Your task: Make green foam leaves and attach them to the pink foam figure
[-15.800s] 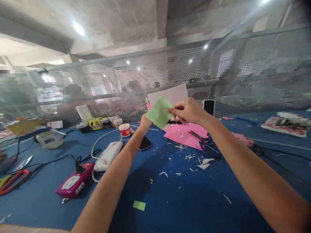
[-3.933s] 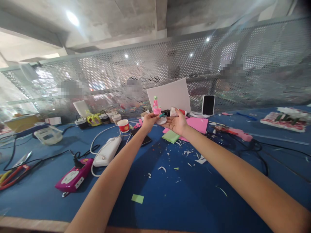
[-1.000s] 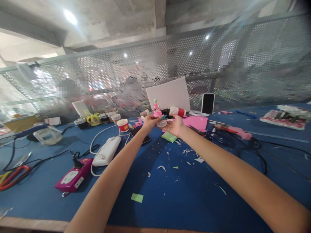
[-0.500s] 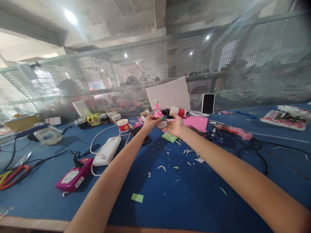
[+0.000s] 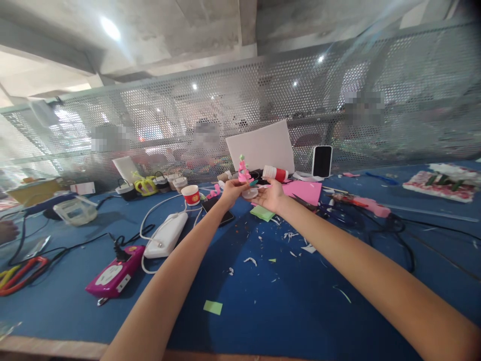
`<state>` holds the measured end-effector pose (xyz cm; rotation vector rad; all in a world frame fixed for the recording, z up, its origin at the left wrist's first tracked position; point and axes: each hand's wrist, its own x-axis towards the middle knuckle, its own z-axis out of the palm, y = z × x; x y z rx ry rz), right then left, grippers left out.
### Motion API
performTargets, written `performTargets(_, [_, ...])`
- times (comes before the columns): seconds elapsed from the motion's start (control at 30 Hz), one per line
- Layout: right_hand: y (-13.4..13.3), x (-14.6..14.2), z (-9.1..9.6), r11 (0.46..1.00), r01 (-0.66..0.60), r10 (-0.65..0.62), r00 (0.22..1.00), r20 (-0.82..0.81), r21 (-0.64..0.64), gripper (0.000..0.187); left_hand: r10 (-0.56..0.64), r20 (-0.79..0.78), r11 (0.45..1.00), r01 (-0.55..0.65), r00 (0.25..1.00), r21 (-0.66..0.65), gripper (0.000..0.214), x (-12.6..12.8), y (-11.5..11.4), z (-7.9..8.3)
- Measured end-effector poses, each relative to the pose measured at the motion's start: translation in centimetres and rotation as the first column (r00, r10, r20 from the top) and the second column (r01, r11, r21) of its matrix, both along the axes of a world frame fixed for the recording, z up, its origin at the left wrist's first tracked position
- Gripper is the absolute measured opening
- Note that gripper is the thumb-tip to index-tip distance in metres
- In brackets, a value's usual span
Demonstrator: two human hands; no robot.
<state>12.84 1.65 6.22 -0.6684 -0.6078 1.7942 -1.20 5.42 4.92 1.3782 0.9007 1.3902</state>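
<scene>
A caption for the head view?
Left hand holds pink paper figure, right hand open beside it, over blue table.

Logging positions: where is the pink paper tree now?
Head view, centre: the pink paper tree is held above the blue table by the left hand, with the right hand open beside it.

your left hand [image 5: 232, 189] and right hand [image 5: 271, 194] meet over the far middle of the bench [image 5: 285, 311], paper figure [image 5: 243, 171] between them. behind them: propped board [image 5: 262, 147], tipped cup [image 5: 275, 173] before it, standing phone [image 5: 322, 161] to its right. below your right hand: folded paper [image 5: 262, 212], paper sheet [image 5: 306, 191] just behind. left of your left hand: upright cup [image 5: 191, 194], adapter block [image 5: 166, 234], then power strip [image 5: 112, 276] nearer you.
</scene>
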Motion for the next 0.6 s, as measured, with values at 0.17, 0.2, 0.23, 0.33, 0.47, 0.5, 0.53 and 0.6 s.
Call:
performTargets(0.17, [0.0, -0.4, -0.1, 0.998, 0.001, -0.009, 0.99, 0.144, 0.056, 0.034, 0.011, -0.019, 1.0, -0.011, 1.0, 0.001, 0.019, -0.1, -0.1, 0.2])
performTargets(0.2, [0.1, -0.5, -0.3, 0.995, 0.016, -0.042, 0.966, 0.255, 0.101, 0.036, 0.032, -0.024, 0.999, -0.032, 0.999, 0.01, 0.018, -0.1, -0.1, 0.3])
performTargets(0.23, [0.2, -0.6, -0.4, 0.989, 0.033, -0.087, 0.922, 0.378, 0.146, 0.038, 0.062, -0.029, 0.998, -0.061, 0.998, 0.02, 0.016, -0.2, 0.0, 0.4])
performTargets(0.33, [0.8, -0.3, -1.0, 0.964, 0.083, -0.233, 0.718, 0.656, 0.251, 0.041, 0.173, -0.051, 0.984, -0.171, 0.984, 0.045, 0.016, -0.6, 0.3, 0.9])
performTargets(0.47, [1.4, 1.4, -1.5, 0.925, 0.171, -0.38, 0.434, 0.817, 0.34, 0.04, 0.213, -0.071, 0.977, -0.21, 0.974, 0.043, 0.018, -1.4, 0.6, 1.3])
performTargets(0.5, [1.4, 2.0, -1.5, 0.92, 0.151, -0.39, 0.293, 0.873, 0.361, 0.053, 0.208, -0.073, 0.978, -0.205, 0.975, 0.044, 0.019, -1.6, 0.6, 1.4])
performTargets(0.53, [1.5, 2.5, -1.4, 0.926, 0.096, -0.375, 0.125, 0.919, 0.365, 0.066, 0.202, -0.077, 0.979, -0.198, 0.976, 0.047, 0.018, -1.7, 0.6, 1.4])
performTargets(0.6, [1.4, 3.2, -1.2, 0.955, -0.066, -0.296, -0.2, 0.934, 0.289, 0.082, 0.192, -0.094, 0.981, -0.187, 0.977, 0.058, 0.018, -1.9, 0.5, 1.4])
